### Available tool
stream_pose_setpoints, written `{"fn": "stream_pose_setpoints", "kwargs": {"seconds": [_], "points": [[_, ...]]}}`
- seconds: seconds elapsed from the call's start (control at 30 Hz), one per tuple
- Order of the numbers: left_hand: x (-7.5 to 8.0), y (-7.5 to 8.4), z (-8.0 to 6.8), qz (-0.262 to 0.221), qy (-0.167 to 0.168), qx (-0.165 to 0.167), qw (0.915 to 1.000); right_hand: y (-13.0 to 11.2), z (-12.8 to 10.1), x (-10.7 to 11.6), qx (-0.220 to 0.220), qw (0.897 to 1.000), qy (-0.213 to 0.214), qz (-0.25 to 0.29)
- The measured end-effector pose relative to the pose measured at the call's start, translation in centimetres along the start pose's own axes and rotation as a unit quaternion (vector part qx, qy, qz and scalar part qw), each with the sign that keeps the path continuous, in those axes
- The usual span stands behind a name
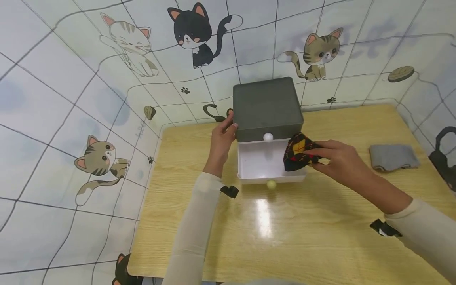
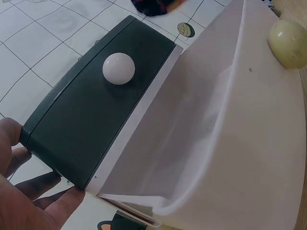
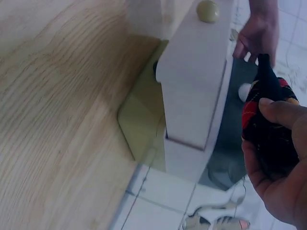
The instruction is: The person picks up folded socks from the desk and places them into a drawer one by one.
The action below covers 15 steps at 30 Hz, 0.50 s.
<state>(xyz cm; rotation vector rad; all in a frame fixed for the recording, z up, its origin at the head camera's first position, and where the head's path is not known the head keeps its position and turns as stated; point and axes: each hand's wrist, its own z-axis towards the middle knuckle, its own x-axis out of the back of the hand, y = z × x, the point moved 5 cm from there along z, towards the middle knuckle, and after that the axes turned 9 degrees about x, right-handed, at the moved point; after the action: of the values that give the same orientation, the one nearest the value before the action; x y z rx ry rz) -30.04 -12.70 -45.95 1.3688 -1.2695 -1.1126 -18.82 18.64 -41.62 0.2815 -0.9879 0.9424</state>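
Observation:
A small drawer box (image 1: 268, 105) with a dark grey-green top stands against the back wall. Its lower white drawer (image 1: 261, 160) is pulled out, with a pale yellow-green knob (image 1: 271, 184) on its front. A white knob (image 2: 119, 68) marks the closed upper drawer. My left hand (image 1: 222, 138) touches the box's left side with spread fingers (image 2: 67, 203). Over the right part of the open drawer, my right hand (image 1: 336, 158) pinches a bunched black, red and yellow checked cloth (image 1: 298, 152). Inside the drawer, no other item shows.
A folded grey cloth (image 1: 393, 157) lies on the wooden table (image 1: 320, 237) to the right. Tiled walls with cat drawings (image 1: 199, 35) rise behind and to the left, close to the box's back.

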Motion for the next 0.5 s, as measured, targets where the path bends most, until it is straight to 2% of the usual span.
{"fn": "stream_pose_setpoints", "kwargs": {"seconds": [0.07,0.23,0.5], "points": [[0.0,0.5,0.2,-0.005,0.003,-0.006,1.0,-0.1,1.4,-1.2,0.024,0.999,-0.028,0.016],[-0.4,1.0,0.4,-0.007,-0.008,-0.012,0.9999,0.2,3.5,-3.6,0.038,0.994,-0.104,0.022],[-0.2,0.0,-0.6,-0.003,-0.005,-0.003,1.0,-0.4,4.0,-7.5,0.083,0.982,-0.17,0.0]]}}
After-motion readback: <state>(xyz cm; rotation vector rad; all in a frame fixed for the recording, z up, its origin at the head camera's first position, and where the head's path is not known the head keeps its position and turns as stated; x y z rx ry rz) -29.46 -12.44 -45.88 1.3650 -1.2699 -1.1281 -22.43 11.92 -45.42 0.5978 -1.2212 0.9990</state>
